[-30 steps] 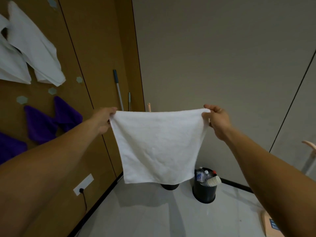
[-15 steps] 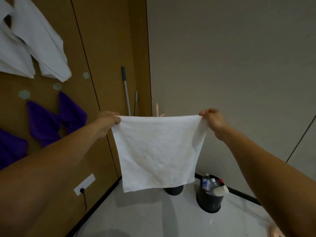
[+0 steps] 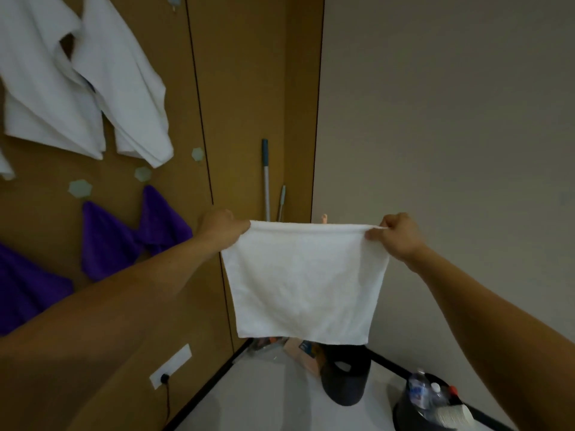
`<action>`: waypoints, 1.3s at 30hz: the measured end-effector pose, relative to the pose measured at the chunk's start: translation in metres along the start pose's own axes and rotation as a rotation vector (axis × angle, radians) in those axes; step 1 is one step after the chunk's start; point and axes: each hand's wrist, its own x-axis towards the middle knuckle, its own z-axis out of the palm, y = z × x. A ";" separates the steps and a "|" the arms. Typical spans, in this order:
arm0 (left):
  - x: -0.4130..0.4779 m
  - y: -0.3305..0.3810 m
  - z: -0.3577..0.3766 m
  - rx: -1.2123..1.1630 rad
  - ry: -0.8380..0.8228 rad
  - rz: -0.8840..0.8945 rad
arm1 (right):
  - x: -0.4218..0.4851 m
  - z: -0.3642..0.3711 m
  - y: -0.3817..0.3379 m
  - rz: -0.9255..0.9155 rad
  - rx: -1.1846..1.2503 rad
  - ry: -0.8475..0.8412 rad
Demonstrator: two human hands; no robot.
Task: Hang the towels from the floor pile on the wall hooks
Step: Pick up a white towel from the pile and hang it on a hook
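Small white square terry towel [image 3: 303,284] is off the floor and in the air in front of me, stretched flat at about chest height, near the corner where the brown panel wall meets the grey one. My left hand [image 3: 222,230] pinches the top left corner and my right hand [image 3: 396,234] pinches the top right, both clamped on cloth, with the top edge taut between them. Change over the last second: the top edge now looks rolled over, and my view has swung toward the brown wall, so the hung white towels [image 3: 118,88] and the purple towels [image 3: 161,222] sit bigger in frame. My read is I'm lining up for a hook. Three pale hexagonal wall hooks [image 3: 80,188] between the white and purple rows look bare, so those are the candidates. The towel isn't hung yet and the floor pile is out of view. Behind the towel are two mop handles [image 3: 265,178] in the corner, lower right a black bin with plastic bottles [image 3: 429,409]. As for writing, the bottle labels and a blue label under the towel's hem are too small to read.
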 end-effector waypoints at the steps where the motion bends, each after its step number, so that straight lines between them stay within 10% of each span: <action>1: 0.005 0.003 0.001 -0.011 0.058 0.033 | 0.007 0.008 -0.006 -0.033 0.024 0.027; 9: 0.066 0.017 0.006 -0.321 0.340 0.066 | 0.077 0.054 -0.050 -0.120 0.411 0.110; 22: 0.159 0.067 -0.013 -0.209 0.199 0.189 | 0.236 0.099 -0.096 -0.440 0.451 -0.575; 28: 0.200 0.078 -0.031 0.126 0.041 0.160 | 0.290 0.130 -0.145 -0.532 0.456 -0.488; 39: 0.304 0.082 -0.127 0.118 0.551 0.174 | 0.372 0.179 -0.297 -0.773 0.528 -0.313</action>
